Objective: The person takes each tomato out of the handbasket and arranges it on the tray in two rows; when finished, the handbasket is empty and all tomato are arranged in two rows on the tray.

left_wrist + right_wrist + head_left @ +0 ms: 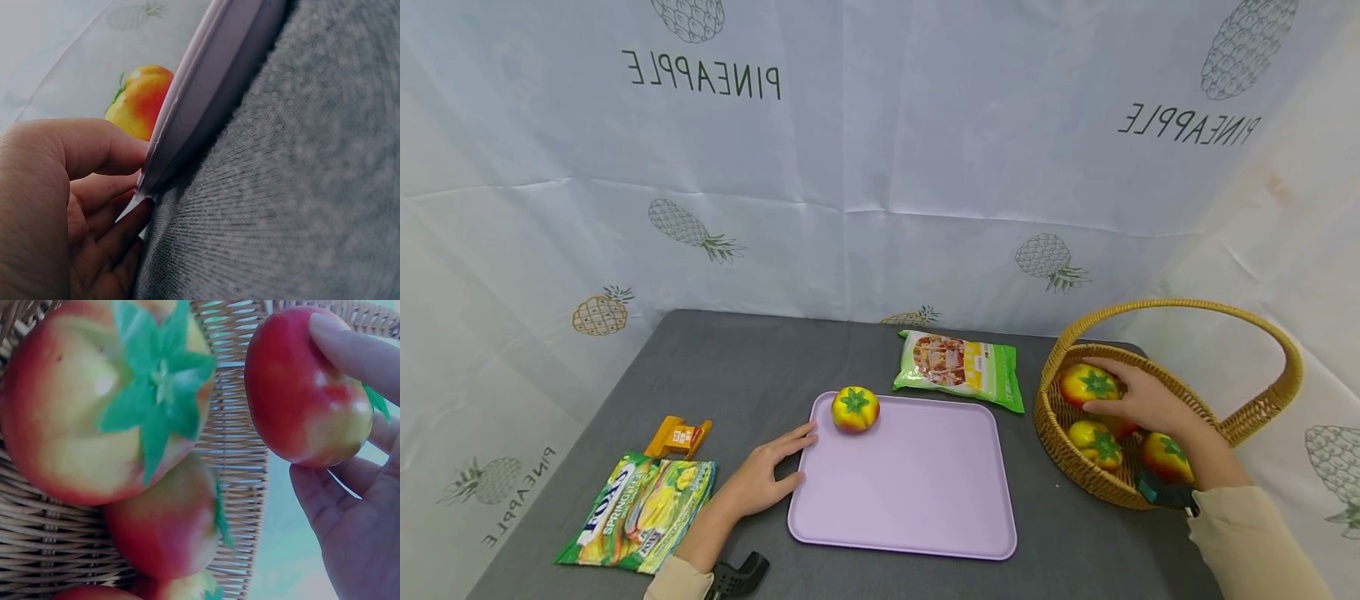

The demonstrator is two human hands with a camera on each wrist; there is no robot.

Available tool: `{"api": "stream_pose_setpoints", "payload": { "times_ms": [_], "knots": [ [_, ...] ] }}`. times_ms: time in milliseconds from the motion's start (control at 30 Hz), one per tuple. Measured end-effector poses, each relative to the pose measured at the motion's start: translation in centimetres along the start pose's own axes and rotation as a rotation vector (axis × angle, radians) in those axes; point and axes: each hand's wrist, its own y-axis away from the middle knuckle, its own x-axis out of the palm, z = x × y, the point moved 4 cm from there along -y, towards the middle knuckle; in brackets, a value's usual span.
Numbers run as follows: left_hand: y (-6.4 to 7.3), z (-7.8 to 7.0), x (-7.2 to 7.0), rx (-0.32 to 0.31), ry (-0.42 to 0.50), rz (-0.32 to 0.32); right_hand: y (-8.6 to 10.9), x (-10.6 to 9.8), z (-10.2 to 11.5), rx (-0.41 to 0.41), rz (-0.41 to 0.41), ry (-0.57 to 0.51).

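Observation:
My right hand [1142, 402] reaches into the wicker basket [1078, 460] on the right. Its thumb and fingers grip a red-and-yellow fruit with a green leafy top [306, 387], against the basket wall in the right wrist view. Several more such fruits [1097, 446] lie below it in the basket. On the left, my left hand [763, 475] touches the left edge of a light purple tray [902, 483] with its fingertips, holding nothing. Another red-and-yellow fruit [855, 408] sits leaf side up at the tray's far left corner.
Behind the tray lies a green-and-white snack bag [955, 367]. A green Fox's bag [640, 512] and a small orange packet [677, 437] lie at the left. The basket's tall handle [1187, 307] arches over the right forearm. A pineapple-print cloth [880, 167] hangs behind the dark table.

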Motion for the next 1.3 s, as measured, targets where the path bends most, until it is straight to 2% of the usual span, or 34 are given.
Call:
{"api": "stream_pose_setpoints", "payload": {
  "times_ms": [200,467,700,833,1067,1167,1300],
  "knots": [
    [0.1,0.1,0.1,-0.003,0.005,-0.002,0.9,-0.2,1.3,-0.027,-0.027,-0.002],
    [0.2,0.1,0.1,0.000,0.006,-0.009,2.2,0.6,3.4,-0.038,-0.043,-0.039],
    [0.3,0.2,0.0,-0.005,0.006,-0.005,2.8,2.0,6.2,-0.112,-0.086,-0.065],
    [0.3,0.4,0.0,-0.012,0.007,0.001,2.5,3.8,7.7,-0.128,-0.076,-0.095],
    [0.3,0.4,0.2,-0.013,0.008,0.012,0.8,8.1,9.9,-0.146,-0.039,-0.106],
    [0.2,0.4,0.1,-0.011,0.012,0.007,0.0,10.0,10.6,-0.161,-0.035,-0.147],
    [0.1,0.2,0.1,0.001,0.012,0.005,-1.1,12.2,11.2,-0.140,-0.028,-0.212]
  ]
}}
